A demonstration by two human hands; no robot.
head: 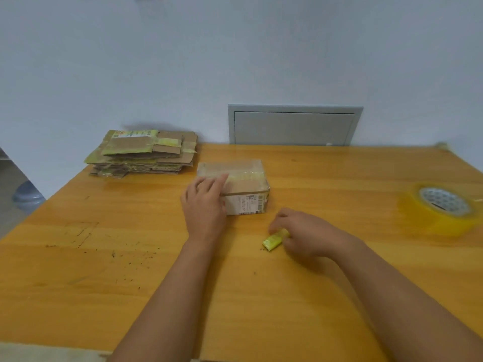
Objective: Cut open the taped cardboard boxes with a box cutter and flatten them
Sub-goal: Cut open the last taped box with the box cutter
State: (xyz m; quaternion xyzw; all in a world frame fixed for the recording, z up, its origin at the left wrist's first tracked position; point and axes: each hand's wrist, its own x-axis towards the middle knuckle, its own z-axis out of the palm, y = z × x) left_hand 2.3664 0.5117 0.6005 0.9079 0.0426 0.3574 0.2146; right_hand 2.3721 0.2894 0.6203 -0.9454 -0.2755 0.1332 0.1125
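Note:
A small taped cardboard box (245, 184) with a shipping label on its near side stands in the middle of the wooden table (130, 257). My left hand (205, 202) rests flat against the box's left near corner, fingers over the top edge. My right hand (300, 232) lies on the table just right of and nearer than the box, its fingers closed around a yellow-green box cutter (274, 240) whose end sticks out to the left. No blade is visible.
A stack of flattened cardboard boxes (142, 155) lies at the table's far left corner. A roll of yellow tape (444, 207) sits near the right edge. A grey wall panel (294, 126) is behind the table. Dark crumbs speckle the wood at left.

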